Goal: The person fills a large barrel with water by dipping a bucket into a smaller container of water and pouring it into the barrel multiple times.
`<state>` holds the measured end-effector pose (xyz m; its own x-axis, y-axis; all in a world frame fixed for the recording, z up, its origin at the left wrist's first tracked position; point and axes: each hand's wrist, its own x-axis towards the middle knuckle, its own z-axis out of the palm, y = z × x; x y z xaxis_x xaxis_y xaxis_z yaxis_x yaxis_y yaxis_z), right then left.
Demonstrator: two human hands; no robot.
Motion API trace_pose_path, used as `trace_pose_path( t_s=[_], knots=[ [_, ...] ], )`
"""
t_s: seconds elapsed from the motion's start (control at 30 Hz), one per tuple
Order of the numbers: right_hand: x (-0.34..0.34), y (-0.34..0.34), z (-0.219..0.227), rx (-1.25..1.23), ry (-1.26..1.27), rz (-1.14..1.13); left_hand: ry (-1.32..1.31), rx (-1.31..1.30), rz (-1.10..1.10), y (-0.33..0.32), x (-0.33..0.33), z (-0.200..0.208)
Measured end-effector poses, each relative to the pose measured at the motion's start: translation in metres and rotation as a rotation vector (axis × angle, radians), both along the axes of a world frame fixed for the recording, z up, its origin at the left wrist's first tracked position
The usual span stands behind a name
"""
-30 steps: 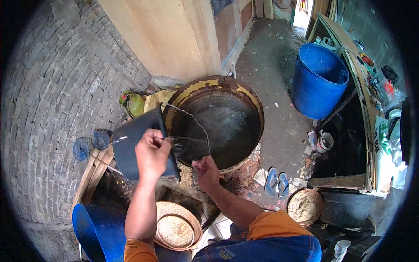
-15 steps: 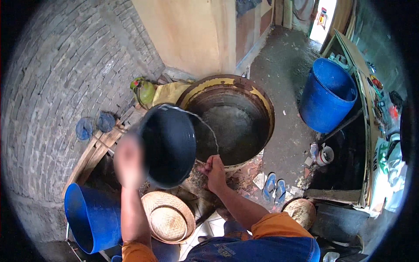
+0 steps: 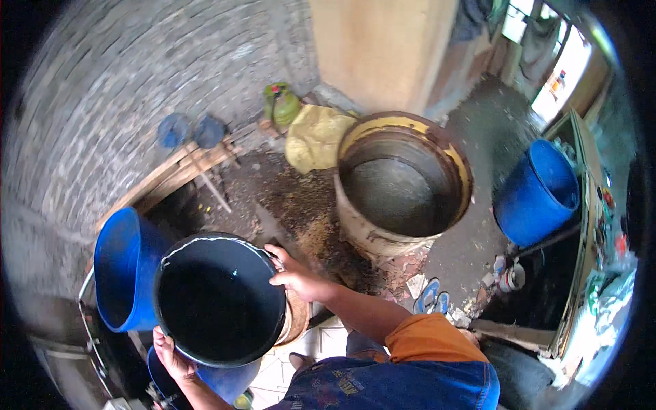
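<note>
A black bucket (image 3: 184, 273) with a twisted, light-coloured handle is held up between my hands, in front of me to the left. My right hand (image 3: 295, 277) grips its right rim, near the end of the handle lying along the far edge. At the near left rim, my left hand (image 3: 174, 357) has its fingers around the edge. The bucket's inside is dark with a small glint; I cannot tell whether it contains liquid. Beneath it, a blue container (image 3: 229, 383) and a woven basket (image 3: 297, 321) are partly hidden.
A large round vat (image 3: 348, 205) stands ahead. Beside it lie a yellow sack (image 3: 318, 137) and a green gas cylinder (image 3: 283, 109). One blue barrel (image 3: 150, 273) is at left, another blue barrel (image 3: 529, 219) at right. Wooden planks (image 3: 160, 181) lie along the brick wall; sandals (image 3: 429, 294) rest right.
The bucket has moved from beside the vat toward me and down to the left. My right hand has shifted from the raised handle to the rim. The view has turned left.
</note>
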<state>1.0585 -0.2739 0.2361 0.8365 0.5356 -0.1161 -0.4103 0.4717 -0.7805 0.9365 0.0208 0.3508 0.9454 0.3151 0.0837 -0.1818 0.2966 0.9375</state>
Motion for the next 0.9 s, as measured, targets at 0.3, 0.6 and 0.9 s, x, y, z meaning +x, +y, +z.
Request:
trace_pose_path(
  t_s=[0.3, 0.6, 0.9],
  knots=[
    [-0.073, 0.241, 0.103, -0.498, -0.240, 0.203, 0.192, 0.068, 0.641, 0.205, -0.194, -0.086],
    [-0.164, 0.451, 0.051, -0.567, -0.613, 0.293, 1.032, 0.482, 1.537, 0.299, -0.381, -0.259],
    [-0.261, 0.579, 0.030, -0.986, -1.208, 0.427, 1.076, -0.027, 1.475, 0.331, -0.364, -0.321]
  ],
)
